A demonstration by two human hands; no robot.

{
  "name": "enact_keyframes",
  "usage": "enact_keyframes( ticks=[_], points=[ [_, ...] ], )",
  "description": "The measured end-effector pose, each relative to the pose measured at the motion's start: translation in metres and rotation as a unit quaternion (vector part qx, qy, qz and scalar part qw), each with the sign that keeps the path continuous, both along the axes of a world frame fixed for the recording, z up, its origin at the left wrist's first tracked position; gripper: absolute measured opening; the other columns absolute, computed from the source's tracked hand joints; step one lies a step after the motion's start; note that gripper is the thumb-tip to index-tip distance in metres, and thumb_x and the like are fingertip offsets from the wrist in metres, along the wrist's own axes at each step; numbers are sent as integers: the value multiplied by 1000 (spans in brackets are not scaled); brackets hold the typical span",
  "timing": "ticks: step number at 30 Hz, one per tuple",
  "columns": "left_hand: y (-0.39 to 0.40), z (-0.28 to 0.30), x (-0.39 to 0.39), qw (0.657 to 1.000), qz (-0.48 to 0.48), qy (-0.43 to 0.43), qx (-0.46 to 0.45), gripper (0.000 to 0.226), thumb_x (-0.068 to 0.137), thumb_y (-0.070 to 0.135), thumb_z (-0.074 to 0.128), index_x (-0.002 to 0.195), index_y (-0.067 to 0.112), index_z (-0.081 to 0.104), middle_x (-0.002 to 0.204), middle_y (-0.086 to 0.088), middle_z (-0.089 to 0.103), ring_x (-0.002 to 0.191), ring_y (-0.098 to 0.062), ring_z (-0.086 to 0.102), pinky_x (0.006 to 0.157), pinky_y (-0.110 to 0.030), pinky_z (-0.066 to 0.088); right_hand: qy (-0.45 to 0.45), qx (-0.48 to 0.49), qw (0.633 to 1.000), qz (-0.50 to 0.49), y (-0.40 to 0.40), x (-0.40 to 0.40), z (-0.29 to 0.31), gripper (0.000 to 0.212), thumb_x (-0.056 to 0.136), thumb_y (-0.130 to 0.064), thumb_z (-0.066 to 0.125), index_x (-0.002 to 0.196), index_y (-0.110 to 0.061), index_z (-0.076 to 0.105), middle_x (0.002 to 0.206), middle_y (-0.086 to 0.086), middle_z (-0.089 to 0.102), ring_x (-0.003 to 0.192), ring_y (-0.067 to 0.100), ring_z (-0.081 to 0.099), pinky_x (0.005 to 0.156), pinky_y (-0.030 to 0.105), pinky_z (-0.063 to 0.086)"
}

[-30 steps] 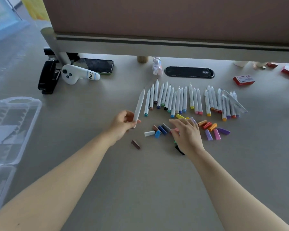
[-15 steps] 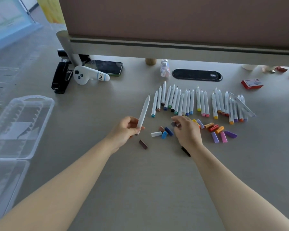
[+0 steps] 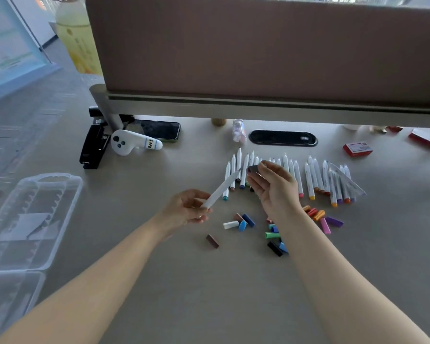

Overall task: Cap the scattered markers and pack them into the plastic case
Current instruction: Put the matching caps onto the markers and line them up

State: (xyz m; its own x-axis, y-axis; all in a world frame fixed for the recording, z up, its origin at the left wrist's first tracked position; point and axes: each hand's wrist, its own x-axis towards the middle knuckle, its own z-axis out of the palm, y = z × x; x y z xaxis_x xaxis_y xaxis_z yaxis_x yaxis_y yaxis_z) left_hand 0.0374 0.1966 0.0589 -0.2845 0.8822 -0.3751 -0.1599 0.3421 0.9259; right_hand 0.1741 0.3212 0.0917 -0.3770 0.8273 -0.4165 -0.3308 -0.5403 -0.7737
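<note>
The left hand (image 3: 186, 211) pinches a white marker (image 3: 221, 191), tip slanting up toward the right hand (image 3: 274, 187). That hand pinches a dark cap (image 3: 253, 168) just beyond the tip, nearly in line.

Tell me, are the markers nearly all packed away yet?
Not nearly. Nothing looks packed: the plastic case lies open with no markers visible inside. Right now the left hand holds one white marker and the right hand holds a dark cap near its tip. Left to do: the row of markers is uncapped, and the loose caps lie scattered on the table.
</note>
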Motion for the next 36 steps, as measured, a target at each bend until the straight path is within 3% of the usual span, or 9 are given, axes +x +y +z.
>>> enact_keyframes(
  ticks=[6,14,18,21,25,27,30,33,36],
  points=[
    [2,8,0,1000,-10,15,-1,31,86,-12,47,85,18,56,74,-3,58,48,0,58,57,-11,50,-30,35,999,14,1,-3,1,16,87,4,53,80,-10,57,78,7,65,65,12,68,65,20,57],
    [2,7,-4,998,-25,49,-17,33,87,-12,46,85,19,56,78,-4,58,48,2,57,57,-10,50,-99,94,990,44,3,-5,3,13,85,3,56,81,-10,56,82,9,64,75,17,65,68,19,55],
    [7,9,-2,999,-20,43,-14,29,87,-12,46,87,16,56,77,-4,57,46,4,54,54,-9,48,-177,157,969,77,4,-8,3,12,84,4,57,86,-7,59,81,9,64,74,21,63,71,23,54],
    [14,9,0,998,18,60,-9,25,89,-6,47,81,16,55,70,-4,52,37,2,42,44,-9,37,-232,188,950,96,3,-14,-1,12,85,3,56,86,-7,62,95,23,66,80,32,61,80,35,53],
    [30,8,0,992,90,89,-6,23,91,3,48,70,14,51,59,-6,45,26,-1,30,34,-10,25,-274,209,932,112,2,-28,-10,23,90,-3,51,110,-2,61,86,7,62,84,21,58,89,41,49],
    [39,4,-3,988,120,96,-6,26,90,3,51,65,13,50,47,-1,47,24,-1,29,33,-11,24,-281,206,932,96,2,-37,-14,26,91,-5,48,115,-3,59,88,7,60,84,20,56,86,38,49],
    [49,-4,-11,983,141,118,-24,28,88,9,57,61,15,52,38,7,48,27,-1,32,41,-18,28,-276,190,940,70,5,-49,-20,27,92,-4,45,116,-4,58,90,6,61,86,18,57,82,32,47],
    [56,-10,-19,978,154,139,-36,29,86,13,60,59,18,53,45,7,49,40,-9,38,51,-25,30,-266,177,946,58,8,-61,-28,29,93,-2,43,117,-3,58,90,5,60,90,18,58,88,33,47],
    [60,-17,-23,978,122,162,-44,29,89,16,56,60,19,51,56,1,50,48,-15,36,54,-27,29,-255,173,950,60,15,-67,-32,31,93,1,40,120,-1,56,96,6,58,91,17,56,82,25,47]
  ],
)
